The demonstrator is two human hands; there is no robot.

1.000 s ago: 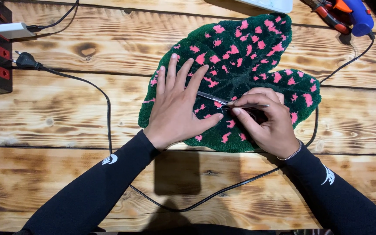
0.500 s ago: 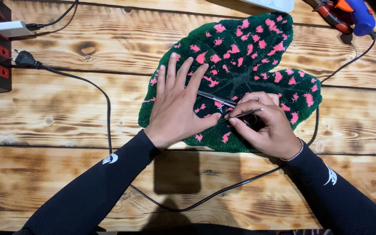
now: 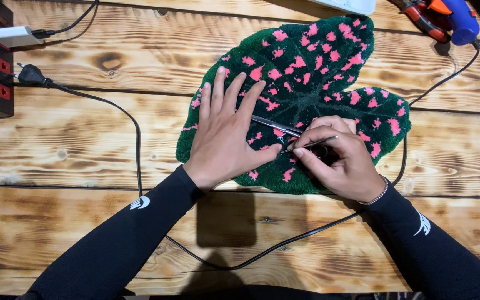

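**A:** What is in your grip?

**B:** My right hand (image 3: 343,161) is closed narrow around a pair of small scissors (image 3: 293,136). The finger loops are hidden in my fist, so I cannot tell how I hold them there. The 2 blades show, parted a little, their points just off the tip of my left thumb.

**A:** And your other hand?

**B:** My left hand (image 3: 226,139) holds nothing. It lies flat and spread wide on the leaf-shaped rug (image 3: 318,72), fingers fanned, pressing the pile down.

**A:** Where does the rug lie from your grip?

**B:** Directly under it. The rug is dark green with pink flecks, flat on the wooden table (image 3: 84,144), and most of it stretches ahead of my right grip, toward the far side. Its long axis runs from the rounded lobes near my wrists up to the tip beyond my knuckles.

**A:** Which way do the scissors point?

**B:** To the left of my right grip and slightly away from me, across the rug's length, low to the pile. The right hand is on them; the left is just beside the blade tips, nearly touching.

**A:** Anything else near?

**B:** A black cord (image 3: 137,144) loops behind my left forearm, well apart from the blades. A blue glue gun (image 3: 462,22) sits far ahead of my right grip.
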